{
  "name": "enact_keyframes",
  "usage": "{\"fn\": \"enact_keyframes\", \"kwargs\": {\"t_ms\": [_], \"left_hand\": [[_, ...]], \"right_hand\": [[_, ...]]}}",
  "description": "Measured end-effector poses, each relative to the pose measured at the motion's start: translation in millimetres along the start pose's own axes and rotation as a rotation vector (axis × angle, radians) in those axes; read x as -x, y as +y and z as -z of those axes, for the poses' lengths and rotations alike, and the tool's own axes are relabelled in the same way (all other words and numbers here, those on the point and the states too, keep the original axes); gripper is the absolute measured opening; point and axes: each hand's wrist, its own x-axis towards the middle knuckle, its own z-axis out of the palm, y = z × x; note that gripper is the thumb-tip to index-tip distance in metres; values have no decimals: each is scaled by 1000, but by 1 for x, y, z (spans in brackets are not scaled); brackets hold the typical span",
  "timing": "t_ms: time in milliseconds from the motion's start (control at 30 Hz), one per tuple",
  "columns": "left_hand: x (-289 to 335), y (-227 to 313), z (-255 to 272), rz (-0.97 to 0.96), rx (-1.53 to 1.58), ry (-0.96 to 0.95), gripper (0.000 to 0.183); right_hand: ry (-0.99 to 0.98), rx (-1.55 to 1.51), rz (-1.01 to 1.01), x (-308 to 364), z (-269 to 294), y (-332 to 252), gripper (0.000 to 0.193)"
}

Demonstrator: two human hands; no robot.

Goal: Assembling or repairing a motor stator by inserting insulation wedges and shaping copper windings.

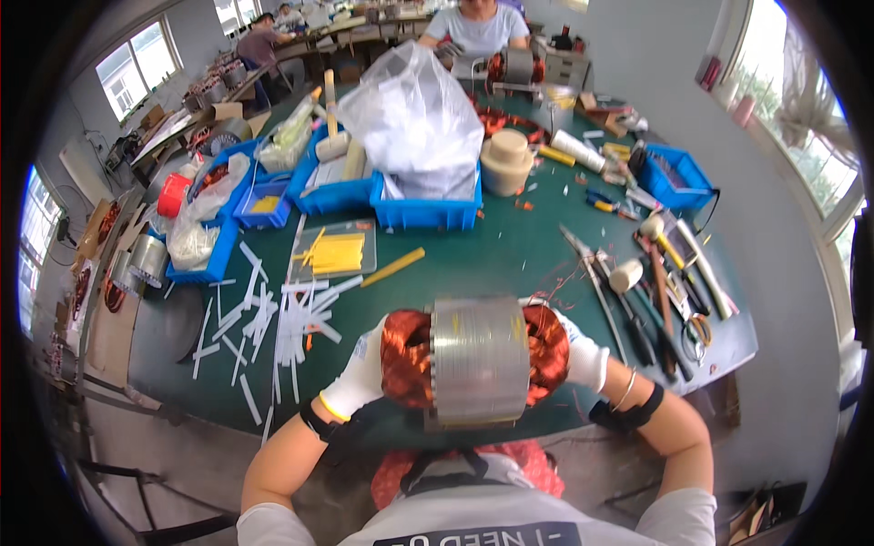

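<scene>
Hands: my left hand point(357, 375) and right hand point(583, 357) clamp the stator point(478, 359) ends | near tabletop point(473, 264) edge | copper windings seated; paper strips point(273, 328) lie unused, I judge.

I'm in a motor-winding workshop: my long green-topped workbench point(510, 255) carries blue plastic parts bins point(423, 211), wooden-headed mallets point(628, 273), and cut white insulation paper strips point(273, 318); another worker point(478, 27) sits opposite.

Clear plastic bag point(414, 114) bulging in blue bin point(428, 211) (white contents), table centre-back.
</scene>
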Motion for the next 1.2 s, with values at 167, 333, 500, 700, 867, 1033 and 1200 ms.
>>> {"fn": "enact_keyframes", "kwargs": {"t_ms": [167, 333, 500, 700, 867, 1033, 1200], "left_hand": [[-5, 11, 30, -374, -1125, -186, 56], [-6, 21, 20, -85, -595, -48, 63], [-11, 22, 27, -79, -619, -86, 60], [-29, 27, 49, 144, -916, -327, 66], [-14, 14, 40, 22, -636, -99, 82], [-8, 21, 25, -15, -549, -118, 67], [-11, 36, 19, -106, -892, 74, 42]], "right_hand": [[583, -905, -393, -3, -7, -33, 50], [434, 185, -385, -12, 11, -68, 54], [301, 327, -333, -13, 22, -67, 57], [-247, 324, -185, -25, 64, -45, 56], [152, 355, -212, -5, 22, -50, 64], [507, 429, -116, -7, 6, -68, 64], [377, 211, -352, -5, 21, -60, 67]]}}
